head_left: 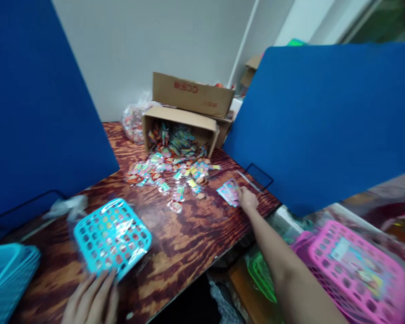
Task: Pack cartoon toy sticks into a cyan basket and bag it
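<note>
A: What's the right hand [247, 199] on?

B: Reached out to the pink cards [228, 192], a small flat fanned stack near the table's [189, 243] far right edge. Fingers rest on them; pinch or not, can't tell, blurred.

A: Left hand [92, 299]?

B: Fingers spread loose, tips touching the near edge of the teal basket [112, 236]. Square plastic grid w/ round holes, wrapped in clear film, small colourful bits inside.

A: Other containers?

B: Cardboard box [180, 128] tipped on its side, glossy packets [172, 168] spilling out across dark wood-grain tabletop. 2nd box [192, 93] behind it. Stack of teal baskets [6, 279] far left. Pink basket [357, 270] lower right, lattice plastic, printed card inside. Blue panels [324, 117] stand both sides.
</note>
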`<state>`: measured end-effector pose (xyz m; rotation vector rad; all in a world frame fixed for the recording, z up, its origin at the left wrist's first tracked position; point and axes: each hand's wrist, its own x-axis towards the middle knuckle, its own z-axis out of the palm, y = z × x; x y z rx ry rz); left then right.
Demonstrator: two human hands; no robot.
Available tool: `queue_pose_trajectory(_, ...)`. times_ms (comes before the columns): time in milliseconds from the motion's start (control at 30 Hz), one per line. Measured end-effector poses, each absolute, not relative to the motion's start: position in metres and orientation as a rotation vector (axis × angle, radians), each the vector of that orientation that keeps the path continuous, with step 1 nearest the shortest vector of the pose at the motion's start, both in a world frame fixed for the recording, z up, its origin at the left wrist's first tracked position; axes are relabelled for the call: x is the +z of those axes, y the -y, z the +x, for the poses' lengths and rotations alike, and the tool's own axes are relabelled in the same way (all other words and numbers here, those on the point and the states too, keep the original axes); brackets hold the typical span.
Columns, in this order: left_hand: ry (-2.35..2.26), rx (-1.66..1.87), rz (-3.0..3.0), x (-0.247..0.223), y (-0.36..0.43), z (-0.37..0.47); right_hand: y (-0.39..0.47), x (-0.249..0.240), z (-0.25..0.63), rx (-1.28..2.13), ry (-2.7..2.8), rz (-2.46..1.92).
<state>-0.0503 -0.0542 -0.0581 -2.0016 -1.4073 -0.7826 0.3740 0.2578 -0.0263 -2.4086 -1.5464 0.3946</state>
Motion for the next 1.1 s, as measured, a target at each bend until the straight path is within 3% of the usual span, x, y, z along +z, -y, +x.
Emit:
queue_pose_trajectory(100,1.746,-0.903,-1.85,-0.033,0.057,-0.028,-0.245,-0.012,0.346,0.522,1.637,-2.152)
queue_pose_trajectory(200,1.83,-0.971,-1.764,-0.027,0.052,-0.02,-0.212,0.003,0.306,0.859,1.745,-1.835)
queue_pose_trajectory(333,1.871,-0.99,-1.722,-0.028,0.048,-0.023,-0.136,0.017,0.247,2.105,1.811,-1.025)
queue_pose_trajectory(400,1.867,-1.021,-1.725,-0.026,0.048,-0.024,-0.104,0.013,0.22,2.435,1.792,-0.932)
queue_pose_trajectory(467,1.872,-1.054,-1.729,-0.024,0.048,-0.024,-0.083,0.003,0.198,2.552,1.719,-0.945)
queue_pose_trajectory(867,1.915,-1.063,-1.737,-0.031,0.055,-0.024,-0.063,-0.032,0.154,2.044,1.347,-1.134)
queue_pose_trajectory(967,1.942,-1.073,-1.727,-0.034,0.056,-0.023,-0.052,-0.028,0.165,1.517,1.9,-0.995)
queue_pose_trajectory(1100,1.94,-1.075,-1.718,-0.032,0.055,-0.02,-0.039,-0.032,0.164,0.617,2.506,-0.454)
